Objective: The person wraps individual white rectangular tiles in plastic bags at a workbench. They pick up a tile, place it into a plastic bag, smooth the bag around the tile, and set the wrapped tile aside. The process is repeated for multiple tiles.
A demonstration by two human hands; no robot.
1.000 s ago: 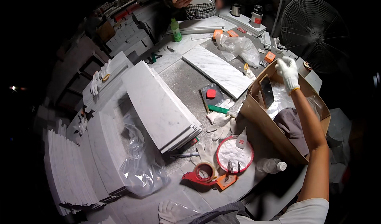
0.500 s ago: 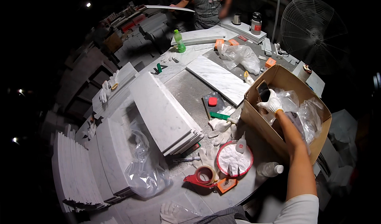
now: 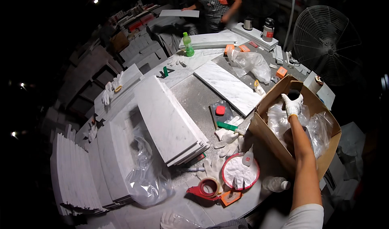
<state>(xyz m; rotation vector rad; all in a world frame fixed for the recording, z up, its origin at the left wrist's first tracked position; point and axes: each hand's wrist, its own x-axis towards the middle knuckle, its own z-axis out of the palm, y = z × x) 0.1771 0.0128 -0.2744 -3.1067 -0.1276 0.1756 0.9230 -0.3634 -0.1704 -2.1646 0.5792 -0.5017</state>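
The fingers of the right hand, in a white glove, are spread, with the thumb to the left. A dark thing shows just beyond their tips; I cannot tell whether they grip it. The hand is inside the open carton, over its far part, and the bare forearm crosses the near rim. Clear plastic lies crumpled in the carton on both sides of hand and arm.

The left hand, also gloved in white, shows only in part at the lower edge, beside clear film; whether its fingers close on that film I cannot tell.

The carton is at the right side of the desk. Left of it lie loose white gloves with a green tool at their upper end, and a red block. Nearer are a red-rimmed tub of white powder with a dropper bottle on it, a clear bottle lying on its side, a red tape dispenser and an orange box. Farther left is a stack of marble slabs; one slab lies apart, beyond the red block. A co-worker in a checked apron stands past the far end, near a green bottle.
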